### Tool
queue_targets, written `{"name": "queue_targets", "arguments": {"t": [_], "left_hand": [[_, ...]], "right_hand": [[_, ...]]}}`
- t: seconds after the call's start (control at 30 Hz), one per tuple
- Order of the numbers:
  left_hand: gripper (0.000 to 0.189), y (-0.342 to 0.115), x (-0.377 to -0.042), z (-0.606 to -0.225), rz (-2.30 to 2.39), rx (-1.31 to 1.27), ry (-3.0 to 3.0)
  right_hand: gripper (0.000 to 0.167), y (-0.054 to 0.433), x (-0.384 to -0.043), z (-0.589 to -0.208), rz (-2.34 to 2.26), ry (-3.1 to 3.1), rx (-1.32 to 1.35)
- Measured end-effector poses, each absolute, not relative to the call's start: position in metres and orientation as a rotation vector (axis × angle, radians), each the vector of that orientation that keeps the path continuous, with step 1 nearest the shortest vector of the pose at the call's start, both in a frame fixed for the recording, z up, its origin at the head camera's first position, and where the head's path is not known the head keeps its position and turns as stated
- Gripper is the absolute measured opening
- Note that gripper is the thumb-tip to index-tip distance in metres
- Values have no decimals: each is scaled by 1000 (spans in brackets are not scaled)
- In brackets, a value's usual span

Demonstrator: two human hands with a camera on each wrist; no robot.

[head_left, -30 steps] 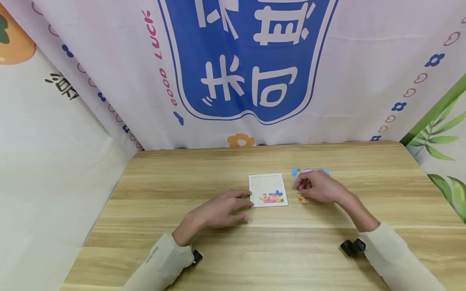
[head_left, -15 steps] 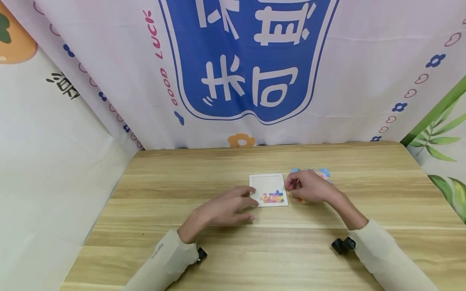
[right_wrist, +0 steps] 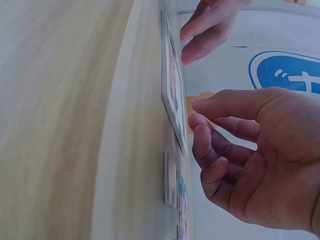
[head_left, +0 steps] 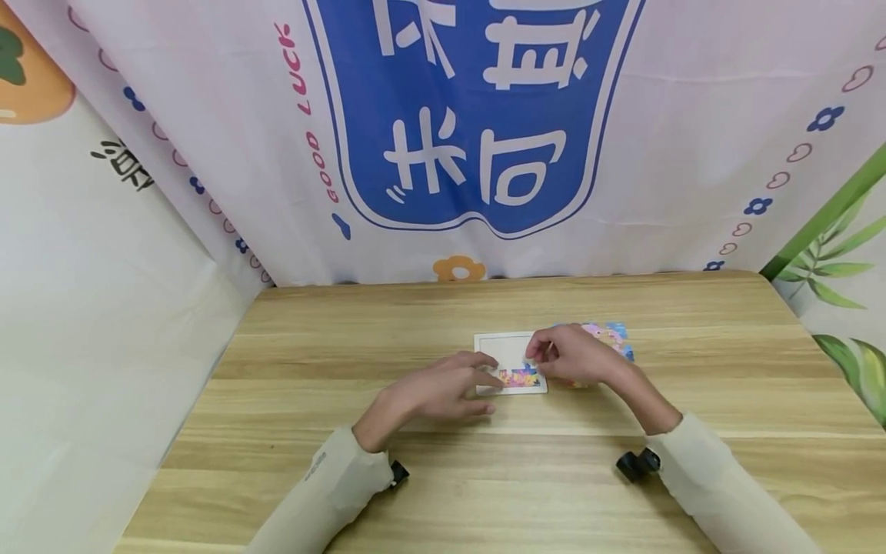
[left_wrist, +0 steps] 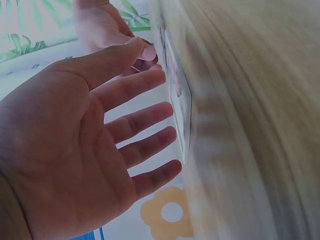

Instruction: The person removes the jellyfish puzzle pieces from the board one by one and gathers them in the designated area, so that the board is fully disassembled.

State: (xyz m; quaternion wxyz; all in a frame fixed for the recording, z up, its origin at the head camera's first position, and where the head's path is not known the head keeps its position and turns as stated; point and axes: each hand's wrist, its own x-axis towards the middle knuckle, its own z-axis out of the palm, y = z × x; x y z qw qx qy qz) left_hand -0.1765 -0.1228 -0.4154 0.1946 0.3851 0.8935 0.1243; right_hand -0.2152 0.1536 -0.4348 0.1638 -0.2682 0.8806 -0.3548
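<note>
A white puzzle tray [head_left: 500, 345] lies flat on the table, with several joined jigsaw pieces [head_left: 519, 378] in pink, yellow and blue along its lower right part. My left hand [head_left: 448, 388] hovers at the tray's left side, fingers spread and nearly straight, fingertips right over its edge. Above the tray's right side is my right hand [head_left: 573, 355], thumb and index fingertips pinched together on a small puzzle piece that the fingers mostly hide. In the right wrist view the pinching fingers [right_wrist: 220, 103] are close to the tray surface [right_wrist: 169, 75].
Loose colourful puzzle pieces [head_left: 614, 335] lie just right of the tray, partly under my right hand. The wooden table [head_left: 443, 492] ends at a printed cloth [head_left: 388, 254] behind. Black wrist cameras [head_left: 638, 465] hang by both sleeves.
My right hand has moved left from the loose pieces to over the tray's right side, fingers still pinched. The left hand has shifted slightly right, farther over the tray.
</note>
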Motion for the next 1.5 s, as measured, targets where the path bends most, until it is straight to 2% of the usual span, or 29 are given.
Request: {"name": "queue_targets", "arguments": {"t": [0.4,1.07,1.5], "left_hand": [[38,-122,-175,-414,330,1042,2470],[39,-124,-176,-418,356,1020,2460],[40,-125,-177,-417,380,1008,2450]], "right_hand": [[17,138,-215,-435,-1000,2494,-732],[16,123,-213,-434,-982,2455,-727],[21,118,-214,-440,-963,2474,-807]]}}
